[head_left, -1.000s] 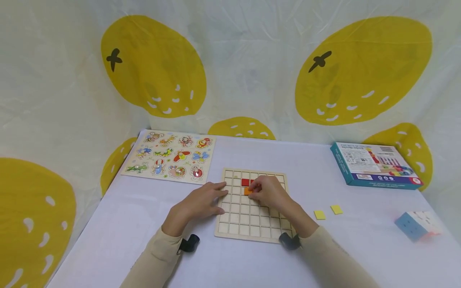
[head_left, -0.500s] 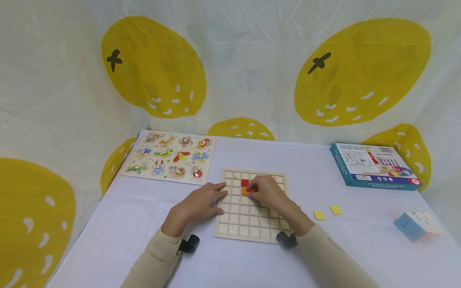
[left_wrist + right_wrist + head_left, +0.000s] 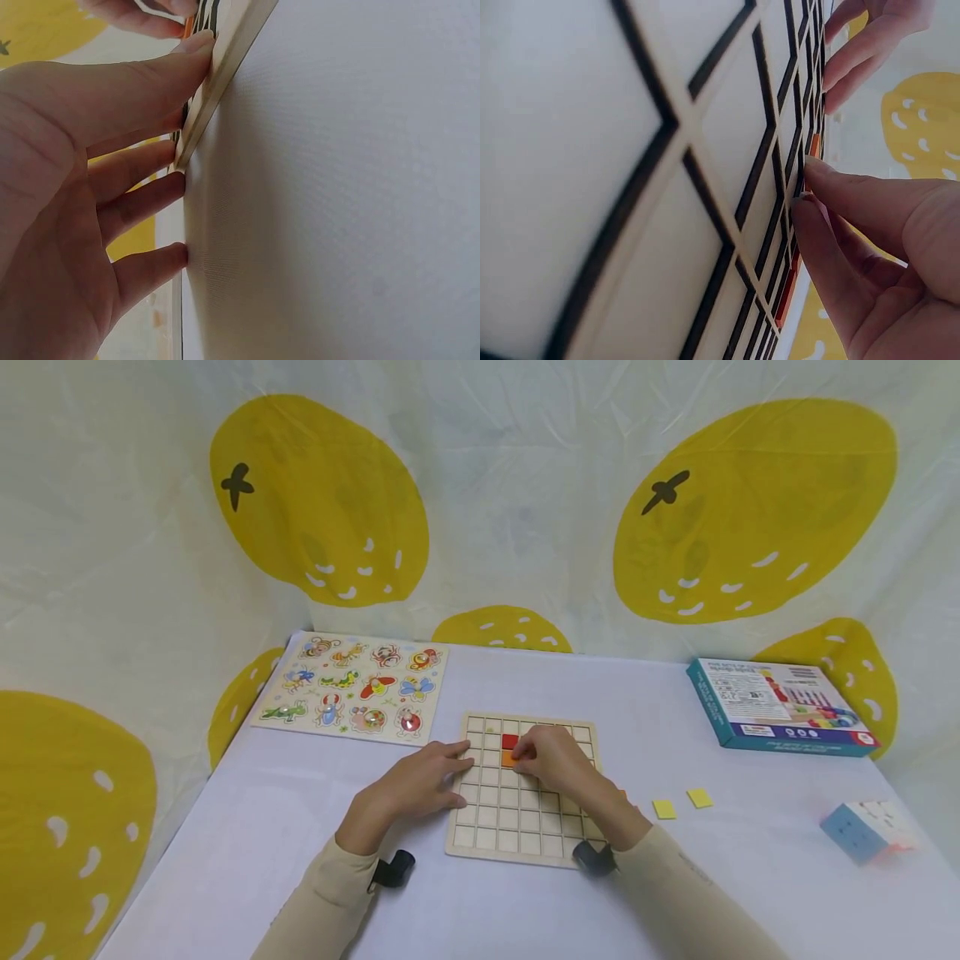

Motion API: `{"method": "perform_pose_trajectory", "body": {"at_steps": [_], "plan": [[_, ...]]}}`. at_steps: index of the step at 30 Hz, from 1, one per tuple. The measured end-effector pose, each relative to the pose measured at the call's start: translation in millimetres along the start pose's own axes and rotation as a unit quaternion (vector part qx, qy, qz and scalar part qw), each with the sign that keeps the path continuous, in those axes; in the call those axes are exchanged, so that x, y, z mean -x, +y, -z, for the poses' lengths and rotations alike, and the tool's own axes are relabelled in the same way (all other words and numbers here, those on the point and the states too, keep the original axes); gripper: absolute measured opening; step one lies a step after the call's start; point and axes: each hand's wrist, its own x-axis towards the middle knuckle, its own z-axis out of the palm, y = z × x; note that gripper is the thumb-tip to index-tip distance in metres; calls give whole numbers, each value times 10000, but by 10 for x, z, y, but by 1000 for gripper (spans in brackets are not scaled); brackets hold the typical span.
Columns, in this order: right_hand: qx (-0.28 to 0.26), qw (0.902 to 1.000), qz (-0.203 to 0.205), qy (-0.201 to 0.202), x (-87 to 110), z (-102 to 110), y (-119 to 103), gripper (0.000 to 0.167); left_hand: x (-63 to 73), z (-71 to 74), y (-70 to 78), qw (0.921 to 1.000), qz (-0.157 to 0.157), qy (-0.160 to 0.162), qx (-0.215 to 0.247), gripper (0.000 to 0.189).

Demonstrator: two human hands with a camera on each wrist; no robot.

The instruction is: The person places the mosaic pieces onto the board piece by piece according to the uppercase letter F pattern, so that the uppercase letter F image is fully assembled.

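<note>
A wooden grid board [image 3: 498,841] lies on the white table in front of me. My left hand [image 3: 411,787] rests at its left edge with fingers spread; in the left wrist view the thumb [image 3: 161,75] lies against the board's rim. Over the upper part of the grid, my right hand [image 3: 562,764] pinches an orange tile [image 3: 507,759] between thumb and fingertips. The tile sits at a cell just below a red tile [image 3: 509,741], its right part hidden by the fingers. Red also shows beyond the thumb along the board [image 3: 786,296] in the right wrist view.
Two yellow tiles, one nearer [image 3: 663,809] and one farther [image 3: 700,797], lie right of the board. Orange bits peek out beside the right forearm. An insect puzzle board [image 3: 352,727] stands back left, a toy box [image 3: 787,706] back right, and a puzzle cube [image 3: 858,833] far right.
My right hand has shifted slightly left, bringing the orange tile into line under the red one. Orange bits now show beside the forearm. The left hand stays in place.
</note>
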Motion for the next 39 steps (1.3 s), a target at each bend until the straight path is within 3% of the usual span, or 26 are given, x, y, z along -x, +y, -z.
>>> {"method": "perform_pose_trajectory", "body": {"at_steps": [8, 15, 27, 39], "plan": [[-232, 9997, 4, -101, 99, 39, 31, 16, -2, -12, 0, 10000, -44, 23, -59, 62], [-442, 9986, 304, 12, 280, 258, 173, 31, -19, -1, 8, 9999, -40, 49, -85, 63], [-121, 9967, -804, -62, 713, 722, 601, 43, -11, 32, 1, 10000, 10, 18, -40, 63], [-95, 9931, -1127, -323, 1014, 655, 913, 42, -1, 21, 32, 10000, 64, -69, 16, 63]]}}
